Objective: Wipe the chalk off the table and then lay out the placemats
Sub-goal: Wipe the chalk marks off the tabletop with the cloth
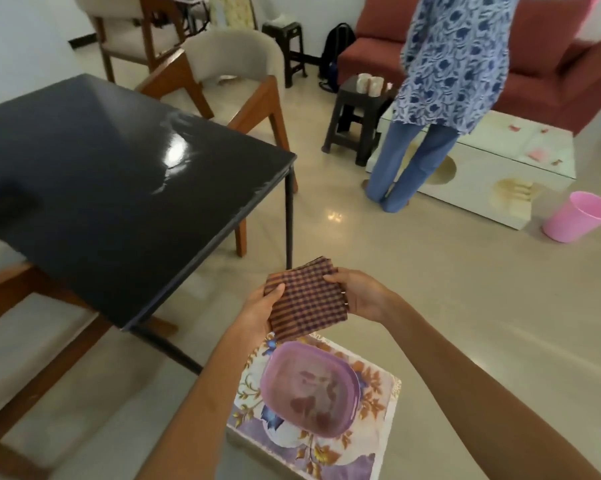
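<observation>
Gripping a folded checked cloth (above a purple bowl): left hand, right hand.

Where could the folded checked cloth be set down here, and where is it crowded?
The black table top shows bare across its whole visible surface, bounded by chairs behind. Crowded: the floral stool below both hands is mostly taken by the purple basin. The checked cloth is held above it.

Both bare forearms reach forward and converge in the lower middle of the view. The left hand grips the left edge of a cloth, thumb on top, fingers beneath. The right hand grips the right edge likewise, thumb over the top, palm turned inward.
</observation>
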Demonstrator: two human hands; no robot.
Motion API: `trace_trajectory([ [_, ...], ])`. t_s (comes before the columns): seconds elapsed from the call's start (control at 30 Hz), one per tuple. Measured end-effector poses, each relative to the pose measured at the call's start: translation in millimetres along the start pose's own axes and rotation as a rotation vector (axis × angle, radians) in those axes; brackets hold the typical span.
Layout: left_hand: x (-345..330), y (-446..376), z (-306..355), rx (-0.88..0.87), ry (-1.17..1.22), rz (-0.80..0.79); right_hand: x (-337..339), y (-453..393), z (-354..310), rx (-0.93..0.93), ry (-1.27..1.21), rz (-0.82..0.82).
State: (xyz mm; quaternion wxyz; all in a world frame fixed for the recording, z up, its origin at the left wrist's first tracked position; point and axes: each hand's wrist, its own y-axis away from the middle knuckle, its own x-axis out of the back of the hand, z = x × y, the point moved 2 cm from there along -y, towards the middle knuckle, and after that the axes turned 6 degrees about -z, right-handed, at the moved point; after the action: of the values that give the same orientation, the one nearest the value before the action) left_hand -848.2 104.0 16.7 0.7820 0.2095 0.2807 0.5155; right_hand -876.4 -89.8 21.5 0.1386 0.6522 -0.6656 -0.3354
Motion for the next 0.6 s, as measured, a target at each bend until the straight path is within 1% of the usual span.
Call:
trace_trajectory([
  [0.13, 12, -7, -3, 0.025, 0.051, 0.077, -4, -30, -12, -0.063, 0.066, -0.068],
  [0.23, 15, -13, -11, 0.020, 0.147, 0.167, -7, -52, -22, -0.112, 0.159, -0.163],
  [0.4, 2, -25, -39, -0.028, 0.396, 0.419, -5, -100, -24, -0.226, 0.393, -0.391],
  [0.47, -12, -26, -58, -0.041, 0.539, 0.550, -4, -114, -17, -0.291, 0.511, -0.484],
  [0.6, -44, -13, -93, -0.020, 0.637, 0.782, -2, -113, 12, -0.368, 0.625, -0.619],
])
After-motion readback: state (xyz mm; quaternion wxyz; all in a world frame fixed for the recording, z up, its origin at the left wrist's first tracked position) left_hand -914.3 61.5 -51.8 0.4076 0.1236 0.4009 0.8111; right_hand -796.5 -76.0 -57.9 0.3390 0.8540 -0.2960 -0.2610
